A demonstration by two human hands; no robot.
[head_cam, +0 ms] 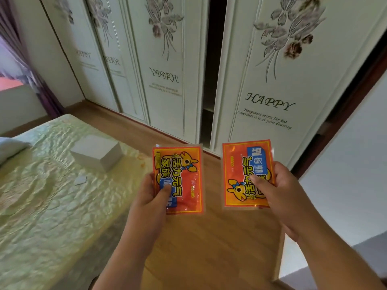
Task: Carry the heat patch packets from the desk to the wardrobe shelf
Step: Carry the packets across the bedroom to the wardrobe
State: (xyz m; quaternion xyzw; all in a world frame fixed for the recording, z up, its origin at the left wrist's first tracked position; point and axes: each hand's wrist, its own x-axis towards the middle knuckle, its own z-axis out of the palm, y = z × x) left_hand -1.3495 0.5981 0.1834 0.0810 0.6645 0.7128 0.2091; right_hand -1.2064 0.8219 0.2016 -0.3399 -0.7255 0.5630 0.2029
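Observation:
I hold two orange-red heat patch packets with yellow borders and a cartoon animal. My left hand (151, 194) pinches the left packet (182, 174) at its lower left edge, thumb on its face. My right hand (276, 189) grips the right packet (240, 170) at its right side, thumb across the front. Both packets are held upright over the wooden floor, facing me. Ahead stands the white wardrobe (268, 76) with flower-printed sliding doors. A dark gap (211, 76) between two doors shows a pale shelf edge low inside.
A bed (41, 185) with a pale green quilt lies to the left, with a white box (98, 152) near its corner. Wooden floor (209, 248) stretches between bed and wardrobe. A white panel edge (281, 262) and a dark door frame stand at the right. Purple curtain hangs at far left.

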